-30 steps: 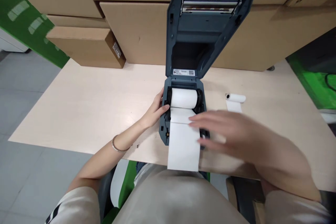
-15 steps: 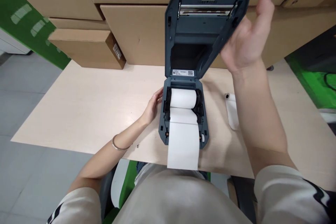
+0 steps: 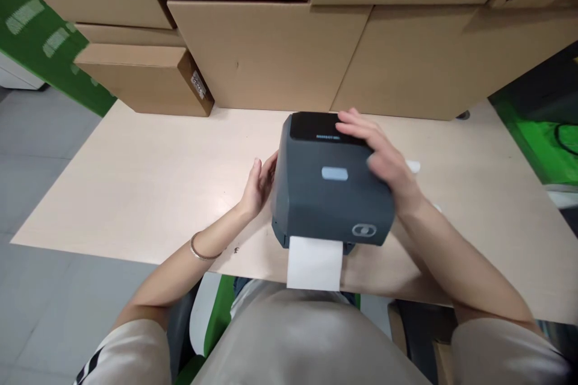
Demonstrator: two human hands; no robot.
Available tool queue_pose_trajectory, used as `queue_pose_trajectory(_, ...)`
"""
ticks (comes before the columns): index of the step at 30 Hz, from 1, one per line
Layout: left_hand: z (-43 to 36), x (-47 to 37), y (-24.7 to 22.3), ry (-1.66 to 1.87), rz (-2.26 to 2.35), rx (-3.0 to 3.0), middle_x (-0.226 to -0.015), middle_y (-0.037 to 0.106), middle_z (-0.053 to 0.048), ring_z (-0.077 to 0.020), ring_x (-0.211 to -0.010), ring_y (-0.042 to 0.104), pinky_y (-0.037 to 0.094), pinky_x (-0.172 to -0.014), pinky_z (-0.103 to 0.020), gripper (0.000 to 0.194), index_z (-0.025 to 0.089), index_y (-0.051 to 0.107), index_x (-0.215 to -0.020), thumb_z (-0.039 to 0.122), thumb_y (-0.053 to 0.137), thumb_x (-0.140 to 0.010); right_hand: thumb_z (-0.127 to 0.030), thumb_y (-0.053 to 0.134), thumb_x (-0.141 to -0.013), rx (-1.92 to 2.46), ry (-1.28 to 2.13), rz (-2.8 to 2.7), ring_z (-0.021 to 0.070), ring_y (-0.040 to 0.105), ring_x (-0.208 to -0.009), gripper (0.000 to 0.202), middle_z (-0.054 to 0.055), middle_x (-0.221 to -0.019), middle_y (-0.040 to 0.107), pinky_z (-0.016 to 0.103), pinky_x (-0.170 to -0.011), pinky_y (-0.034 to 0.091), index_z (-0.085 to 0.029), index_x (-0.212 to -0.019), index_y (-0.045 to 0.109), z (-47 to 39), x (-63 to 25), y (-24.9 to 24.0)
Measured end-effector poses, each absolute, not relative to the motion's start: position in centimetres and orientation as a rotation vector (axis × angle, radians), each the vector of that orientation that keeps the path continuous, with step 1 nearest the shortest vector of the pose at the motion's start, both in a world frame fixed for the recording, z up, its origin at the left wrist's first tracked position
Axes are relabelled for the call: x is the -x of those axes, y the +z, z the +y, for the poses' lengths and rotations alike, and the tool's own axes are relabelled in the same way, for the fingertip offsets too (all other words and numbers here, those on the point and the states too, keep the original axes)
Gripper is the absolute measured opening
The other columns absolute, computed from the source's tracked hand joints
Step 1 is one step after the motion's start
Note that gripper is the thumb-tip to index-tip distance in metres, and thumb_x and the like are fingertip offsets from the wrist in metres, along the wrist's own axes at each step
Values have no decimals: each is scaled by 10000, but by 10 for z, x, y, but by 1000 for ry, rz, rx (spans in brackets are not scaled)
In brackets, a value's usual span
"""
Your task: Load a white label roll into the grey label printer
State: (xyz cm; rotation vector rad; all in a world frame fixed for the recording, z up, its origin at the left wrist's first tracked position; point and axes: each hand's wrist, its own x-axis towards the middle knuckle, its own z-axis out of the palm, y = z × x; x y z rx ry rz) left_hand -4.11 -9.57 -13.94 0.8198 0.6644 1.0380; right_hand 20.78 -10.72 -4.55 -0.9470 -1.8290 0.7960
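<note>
A dark grey label printer (image 3: 332,192) stands on the table in front of me, its lid lowered over the paper roll. The lid looks slightly raised at the front edge, and the roll inside is hidden. From the front hangs a strip of white label paper (image 3: 315,264), reaching past the table edge. My right hand (image 3: 383,156) rests on the lid's right side with fingers stretched out, a little blurred. Against the printer's left side lies my left hand (image 3: 258,186), thumb apart and fingertips partly hidden by the printer.
Large cardboard boxes (image 3: 271,54) are stacked along the back of the table (image 3: 135,192). A flatter carton (image 3: 144,81) sits at the back left. Behind my right hand, a small white roll (image 3: 413,166) is mostly covered.
The printer lid has swung down from upright to cover the roll. My right hand has come down and forward with it. My left hand stays at the printer's left side.
</note>
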Motion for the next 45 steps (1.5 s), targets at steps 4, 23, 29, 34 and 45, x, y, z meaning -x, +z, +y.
queue_pose_trajectory(4, -103, 40, -130, 1052, 676, -902, -1598, 508, 7, -356, -1612, 201, 215, -1336, -518, 743, 266, 607, -1407, 804, 404, -936, -525, 564, -970, 960, 674, -1979, 312, 99, -1622, 635, -65, -1712, 267, 594, -1323, 76, -415, -1573, 398, -122, -213, -71)
queue_pose_trajectory(23, -96, 49, -146, 964, 707, -1195, -1661, 397, -16, -376, -1568, 298, 305, -1298, -547, 803, 326, 417, -1543, 663, 654, -854, -494, 393, -1014, 890, 500, -2078, 315, 87, -1622, 659, -105, -1729, 187, 625, -1320, 53, -419, -1644, 213, -130, -213, -105)
queue_pose_trajectory(29, -97, 51, -148, 947, 698, -1197, -1678, 370, -8, -381, -1573, 281, 272, -1308, -556, 840, 330, 375, -1574, 669, 648, -857, -509, 404, -1009, 875, 496, -2067, 319, 88, -1621, 670, -106, -1723, 208, 613, -1322, 59, -411, -1645, 219, -131, -213, -110)
queue_pose_trajectory(34, -97, 49, -146, 966, 686, -1202, -1673, 384, -9, -373, -1588, 252, 224, -1327, -546, 813, 315, 416, -1559, 665, 653, -865, -532, 379, -1014, 876, 475, -2068, 320, 111, -1618, 661, -103, -1720, 221, 615, -1321, 72, -414, -1644, 218, -128, -214, -112)
queue_pose_trajectory(45, -97, 37, -160, 995, 815, -1129, -1562, 548, -16, -278, -1569, 340, 300, -1306, -516, 630, 326, 398, -1570, 647, 391, -1028, -675, 233, -995, 764, 300, -2060, 293, 130, -1617, 718, -122, -1730, 159, 617, -1319, 120, -400, -1656, 167, -120, -219, -128)
